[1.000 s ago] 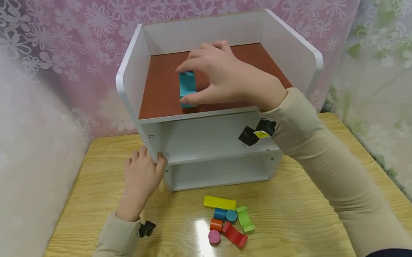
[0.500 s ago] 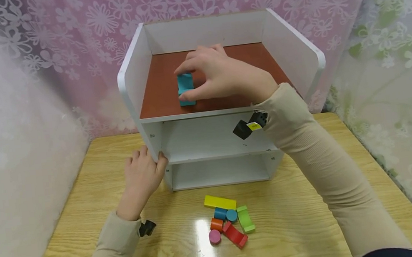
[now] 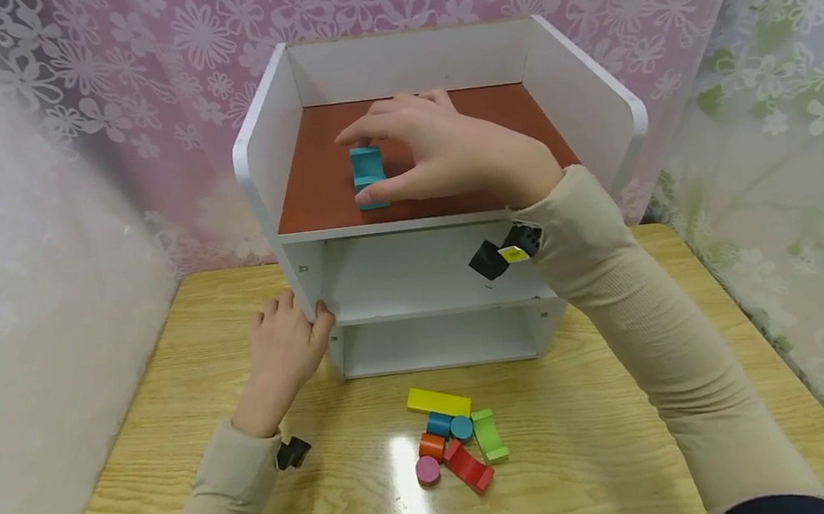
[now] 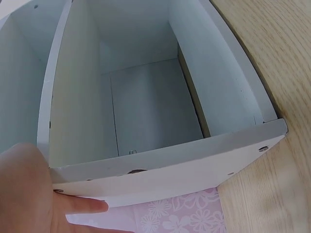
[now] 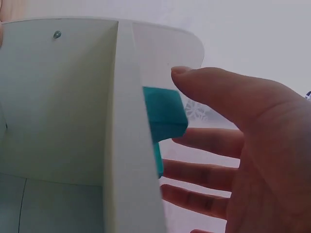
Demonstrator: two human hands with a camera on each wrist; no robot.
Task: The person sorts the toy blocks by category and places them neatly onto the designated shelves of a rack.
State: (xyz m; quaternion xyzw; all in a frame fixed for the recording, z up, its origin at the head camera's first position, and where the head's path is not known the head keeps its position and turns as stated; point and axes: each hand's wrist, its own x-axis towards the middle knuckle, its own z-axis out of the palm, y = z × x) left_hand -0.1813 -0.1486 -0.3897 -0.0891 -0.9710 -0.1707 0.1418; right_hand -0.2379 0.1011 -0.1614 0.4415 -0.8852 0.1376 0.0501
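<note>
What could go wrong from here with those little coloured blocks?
The turquoise curved block is near the front edge of the reddish-brown top of the white cabinet, which has no wall on that side, so a nudge might send it over. The right hand is close around it and could knock it when pulling away. Below, the small orange cylinder lies on its side on the wood-grain table and might roll if bumped.

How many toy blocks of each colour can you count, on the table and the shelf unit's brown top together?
Turquoise block: 1
Yellow block: 1
Blue blocks: 2
Green block: 1
Orange block: 1
Red block: 1
Pink block: 1
Total: 8
</note>
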